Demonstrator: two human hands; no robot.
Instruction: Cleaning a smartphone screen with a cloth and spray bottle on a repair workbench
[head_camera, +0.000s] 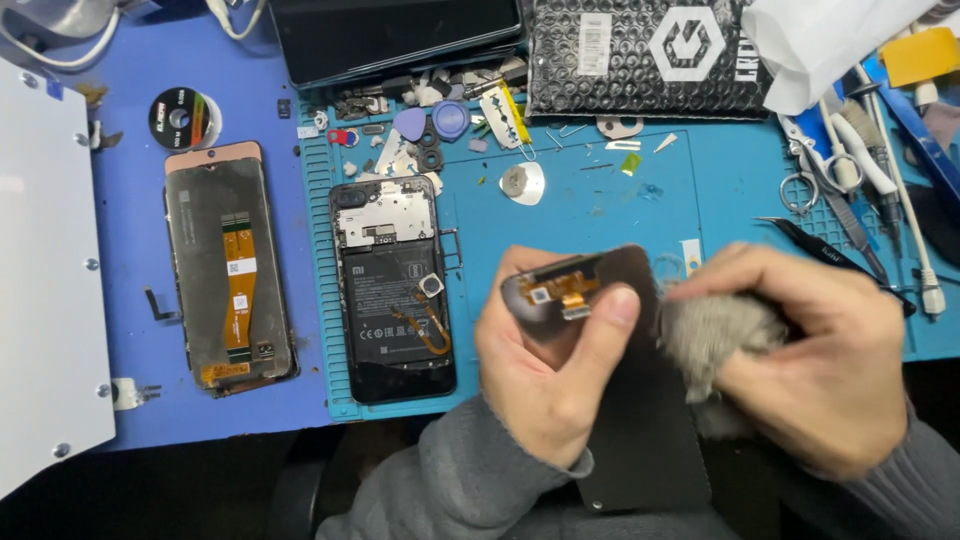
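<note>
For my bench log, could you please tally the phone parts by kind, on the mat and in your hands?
Opened phone body with battery: 1
Loose display panels: 2, one on the blue surface, one in the left hand, wiped by the right hand with a grey cloth
Total: 3

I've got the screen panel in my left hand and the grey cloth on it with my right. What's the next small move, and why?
Probably draw the grey cloth in your right hand down the screen panel, away from the orange flex cable. The cloth sits near the panel's top, the lower part is uncovered, and your left hand grips beside the cable.
</note>
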